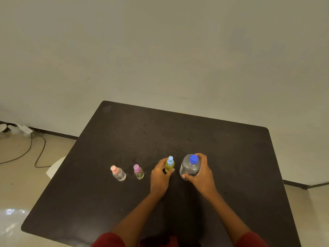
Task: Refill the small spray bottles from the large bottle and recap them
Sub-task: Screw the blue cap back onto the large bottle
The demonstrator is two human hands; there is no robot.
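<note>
Three small spray bottles stand in a row on the black table (178,132). The leftmost clear one has a pink cap (118,172). To its right stands one with a purple cap (138,172). My left hand (160,175) grips the yellow-green bottle with the light blue cap (170,164), which stands upright. On the right is the large clear bottle with a dark blue cap (190,166), also upright on the table, and my right hand (201,172) is wrapped around its body. All caps are on.
Beyond the table rises a plain pale wall. On the floor at the left lie black cables (35,154) and a white adapter (25,130). A white chair edge (55,166) shows by the table's left side.
</note>
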